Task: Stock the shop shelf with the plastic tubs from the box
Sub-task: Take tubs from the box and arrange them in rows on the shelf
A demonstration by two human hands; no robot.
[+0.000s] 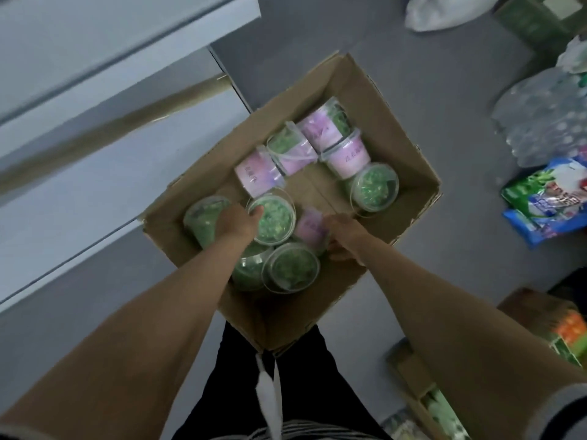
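Head view shows my two arms going down into the cardboard box point(403, 144) on the grey floor. My left hand point(236, 222) lies over the rim of one upright tub point(273, 221), and the fingers seem curled on it, but the picture is blurred there. My right hand point(344, 238) is at a tub lying on its side point(309, 227), the one with the pink label; I cannot tell if these fingers already hold it. More tubs lie in the far part of the box, some upright, some tipped over. The grey shelf point(79, 147) stands to the left of the box.

I judge these tubs are light, of thin clear plastic that bends when squeezed, and a little slippery. The lid may pop off. So I would hold each one around the wall under the rim, or by its thin handle, not by the lid alone.
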